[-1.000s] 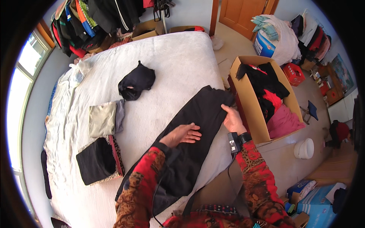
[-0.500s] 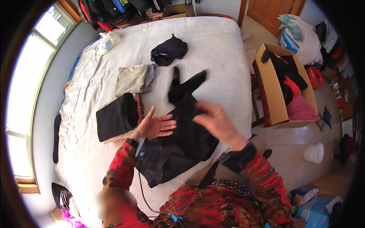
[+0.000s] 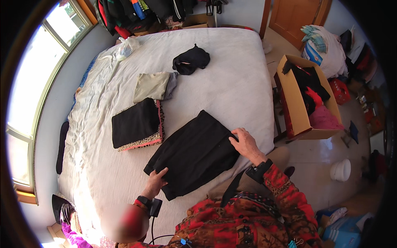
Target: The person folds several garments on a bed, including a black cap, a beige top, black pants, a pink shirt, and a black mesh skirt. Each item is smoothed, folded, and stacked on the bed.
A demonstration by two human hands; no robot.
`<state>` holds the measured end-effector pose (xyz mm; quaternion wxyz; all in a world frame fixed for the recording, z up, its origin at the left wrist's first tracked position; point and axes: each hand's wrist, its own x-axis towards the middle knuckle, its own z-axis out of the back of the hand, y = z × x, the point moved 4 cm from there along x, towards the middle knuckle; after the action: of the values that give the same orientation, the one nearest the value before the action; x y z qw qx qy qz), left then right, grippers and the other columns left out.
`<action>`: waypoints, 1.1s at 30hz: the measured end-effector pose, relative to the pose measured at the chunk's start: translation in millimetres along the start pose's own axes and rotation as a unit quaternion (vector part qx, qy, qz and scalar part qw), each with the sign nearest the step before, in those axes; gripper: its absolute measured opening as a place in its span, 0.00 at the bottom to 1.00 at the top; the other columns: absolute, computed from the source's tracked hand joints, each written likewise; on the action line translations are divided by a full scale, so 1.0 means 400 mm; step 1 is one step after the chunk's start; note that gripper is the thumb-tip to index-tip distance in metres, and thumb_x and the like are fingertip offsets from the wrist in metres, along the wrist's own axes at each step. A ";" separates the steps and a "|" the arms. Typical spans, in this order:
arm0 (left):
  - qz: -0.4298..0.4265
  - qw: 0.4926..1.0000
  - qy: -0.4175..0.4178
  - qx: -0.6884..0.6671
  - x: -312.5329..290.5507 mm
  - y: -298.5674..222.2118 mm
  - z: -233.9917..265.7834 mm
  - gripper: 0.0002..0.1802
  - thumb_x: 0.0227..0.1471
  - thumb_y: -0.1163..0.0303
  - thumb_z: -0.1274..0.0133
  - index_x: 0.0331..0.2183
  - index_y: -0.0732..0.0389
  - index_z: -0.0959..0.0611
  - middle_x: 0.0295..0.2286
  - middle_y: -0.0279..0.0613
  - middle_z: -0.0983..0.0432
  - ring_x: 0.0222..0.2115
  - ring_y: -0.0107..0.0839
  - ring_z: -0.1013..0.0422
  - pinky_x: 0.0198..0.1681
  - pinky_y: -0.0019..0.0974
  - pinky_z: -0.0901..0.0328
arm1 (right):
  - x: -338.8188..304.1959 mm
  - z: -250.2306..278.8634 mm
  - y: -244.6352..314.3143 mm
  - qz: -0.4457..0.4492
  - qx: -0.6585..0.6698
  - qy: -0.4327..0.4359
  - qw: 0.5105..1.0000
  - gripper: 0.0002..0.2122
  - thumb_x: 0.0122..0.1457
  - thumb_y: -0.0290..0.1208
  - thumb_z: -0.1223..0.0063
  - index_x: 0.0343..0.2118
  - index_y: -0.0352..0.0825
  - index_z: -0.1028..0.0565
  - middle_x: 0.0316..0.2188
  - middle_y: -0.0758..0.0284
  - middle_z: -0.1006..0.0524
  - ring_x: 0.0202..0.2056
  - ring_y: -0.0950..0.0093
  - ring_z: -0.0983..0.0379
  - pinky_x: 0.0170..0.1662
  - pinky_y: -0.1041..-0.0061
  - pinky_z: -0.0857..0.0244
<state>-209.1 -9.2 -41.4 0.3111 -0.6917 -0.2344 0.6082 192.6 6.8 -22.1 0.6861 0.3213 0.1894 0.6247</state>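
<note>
A black garment (image 3: 194, 153) lies folded in a rectangle on the white bed (image 3: 231, 78), near its front edge. My left hand (image 3: 156, 180) rests on the garment's near left corner with its fingers spread. At the garment's right edge my right hand (image 3: 247, 144) presses flat, fingers apart. Both sleeves are red and patterned.
A folded black piece on a patterned one (image 3: 136, 125), a folded olive cloth (image 3: 154, 86) and a crumpled black item (image 3: 191, 60) lie further up the bed. An open cardboard box (image 3: 295, 111) with clothes stands on the floor to the right. A white bowl-shaped object (image 3: 340, 170) sits on the floor.
The long black garment has been folded over into a shorter rectangle. My hands moved from its middle to its left corner and right edge.
</note>
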 end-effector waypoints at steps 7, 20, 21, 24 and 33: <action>-0.161 0.980 -0.117 0.012 0.003 -0.003 0.075 0.20 0.56 0.68 0.45 0.49 0.63 0.26 0.35 0.34 0.23 0.31 0.22 0.27 0.29 0.25 0.33 | -0.035 -0.076 -0.149 -0.221 0.106 0.164 0.956 0.23 0.55 0.46 0.41 0.41 0.26 0.25 0.36 0.55 0.21 0.39 0.66 0.24 0.43 0.69 0.31; 0.060 0.984 -0.134 -0.106 -0.008 0.093 0.072 0.31 0.49 0.54 0.38 0.50 0.60 0.27 0.43 0.40 0.25 0.39 0.34 0.26 0.39 0.40 0.31 | 0.005 -0.093 -0.117 -0.224 0.218 0.178 0.933 0.22 0.53 0.45 0.42 0.34 0.24 0.23 0.27 0.60 0.22 0.32 0.71 0.26 0.38 0.70 0.34; 0.026 0.983 -0.150 -0.103 -0.010 0.081 0.058 0.31 0.49 0.56 0.37 0.50 0.61 0.27 0.43 0.41 0.25 0.40 0.35 0.27 0.41 0.40 0.31 | 0.009 -0.090 -0.105 -0.195 0.254 0.166 0.933 0.20 0.54 0.42 0.42 0.32 0.23 0.24 0.25 0.63 0.23 0.31 0.74 0.28 0.37 0.71 0.34; -0.121 0.977 -0.168 -0.043 -0.023 -0.008 -0.002 0.30 0.51 0.68 0.40 0.53 0.65 0.29 0.47 0.43 0.27 0.47 0.35 0.30 0.51 0.37 0.36 | 0.022 -0.039 -0.091 -0.149 0.312 0.140 0.928 0.10 0.57 0.29 0.43 0.28 0.25 0.27 0.24 0.80 0.35 0.28 0.87 0.43 0.30 0.80 0.43; -0.454 0.883 -0.031 0.117 0.189 -0.442 -0.245 0.21 0.52 0.72 0.41 0.46 0.68 0.26 0.39 0.40 0.23 0.38 0.26 0.29 0.45 0.31 0.34 | 0.016 0.265 -0.160 -0.142 0.401 -0.086 0.901 0.09 0.59 0.30 0.43 0.27 0.30 0.27 0.24 0.81 0.34 0.27 0.90 0.42 0.29 0.84 0.46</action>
<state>-91.4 152.8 39.2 0.6245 -0.4493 -0.4589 0.4444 310.6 -9.3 12.1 0.5939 0.5915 0.4078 0.3620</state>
